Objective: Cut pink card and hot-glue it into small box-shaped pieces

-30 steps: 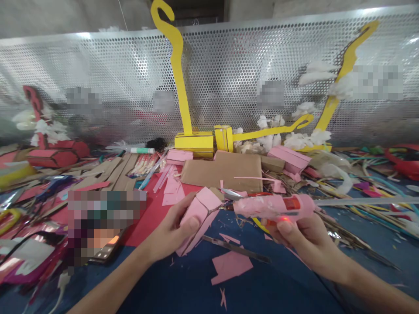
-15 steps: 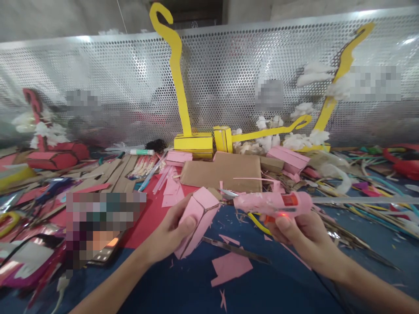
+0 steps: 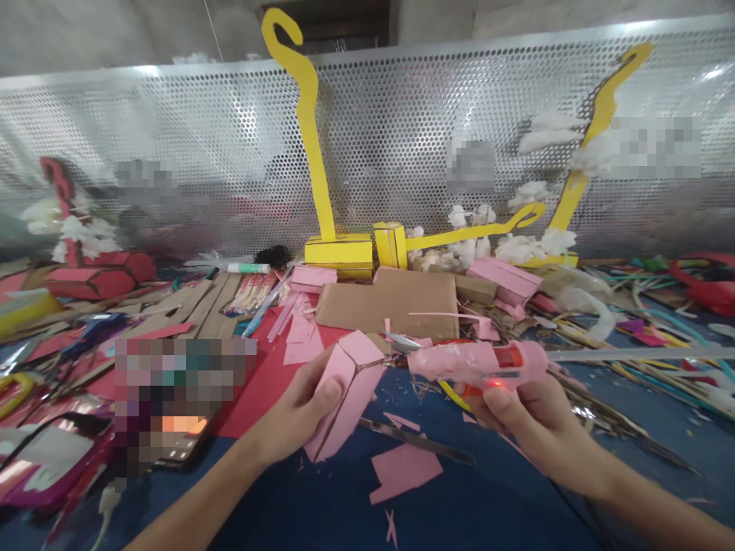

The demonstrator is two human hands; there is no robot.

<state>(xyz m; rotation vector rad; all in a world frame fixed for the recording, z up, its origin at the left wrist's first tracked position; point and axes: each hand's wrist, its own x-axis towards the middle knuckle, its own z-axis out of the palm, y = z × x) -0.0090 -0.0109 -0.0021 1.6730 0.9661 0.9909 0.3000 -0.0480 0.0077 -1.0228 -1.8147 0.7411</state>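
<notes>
A pink paper-covered box (image 3: 350, 390) with brown seams along its edges is tilted in my left hand (image 3: 307, 405), thumb on its near face. My right hand (image 3: 525, 417) is wrapped round a pink hot glue gun (image 3: 476, 361), its small red light glowing. From the gun's rear a long clear glue stick (image 3: 625, 354) runs out to the right. The nozzle is at the box's right upper edge; whether it touches, I cannot tell. Beneath lie a thin metal craft knife or blade (image 3: 416, 441) and a pink paper scrap (image 3: 406, 471) on the blue table (image 3: 310, 513).
Yellow hook-topped cardboard pieces (image 3: 338, 252) stand at the back against a perforated metal screen (image 3: 218, 153). A brown cardboard sheet (image 3: 396, 302) lies before them. Red paper (image 3: 246, 398), cardboard strips (image 3: 189, 302) and yellow-handled scissors (image 3: 14, 392) lie on the left; thin strips and sticks clutter the right.
Both hands have stayed almost in place. The glue gun has shifted very slightly left, and the box has barely moved.
</notes>
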